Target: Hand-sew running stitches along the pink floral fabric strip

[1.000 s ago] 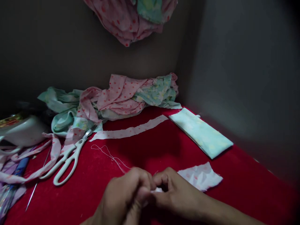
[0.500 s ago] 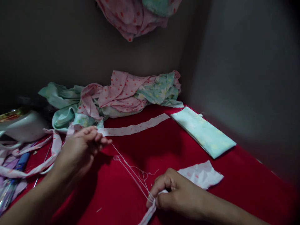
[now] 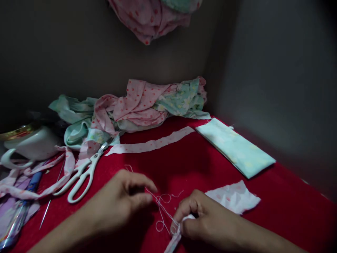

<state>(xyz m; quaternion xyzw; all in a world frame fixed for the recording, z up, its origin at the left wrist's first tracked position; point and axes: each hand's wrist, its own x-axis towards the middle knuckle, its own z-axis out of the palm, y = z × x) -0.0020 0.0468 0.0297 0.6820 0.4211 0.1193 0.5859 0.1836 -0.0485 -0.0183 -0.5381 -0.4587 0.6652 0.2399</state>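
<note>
My right hand (image 3: 202, 219) pinches a narrow white fabric strip (image 3: 173, 242) near the bottom of the view. Loose white thread (image 3: 162, 200) loops out from that pinch over the red cloth (image 3: 221, 168). Just left of it, my left hand (image 3: 126, 196) has its thumb and index finger apart around part of the thread, not closed on it. White-handled scissors (image 3: 88, 168) lie to the left beyond my left hand. A white scrap with pale red dots (image 3: 233, 197) rests beside my right hand.
A flat strip (image 3: 152, 144) lies beyond my hands, with a folded mint fabric (image 3: 237, 147) to its right. Crumpled pink and green cloth (image 3: 142, 102) sits against the wall. At left are a white cup (image 3: 39, 144), a metal needle-like rod (image 3: 46, 212) and pink strips (image 3: 50, 189).
My left hand has moved right and nearer, toward my right hand, uncovering the scissors. The thread, stretched between the hands before, now hangs slack in loops. My right hand keeps its pinch.
</note>
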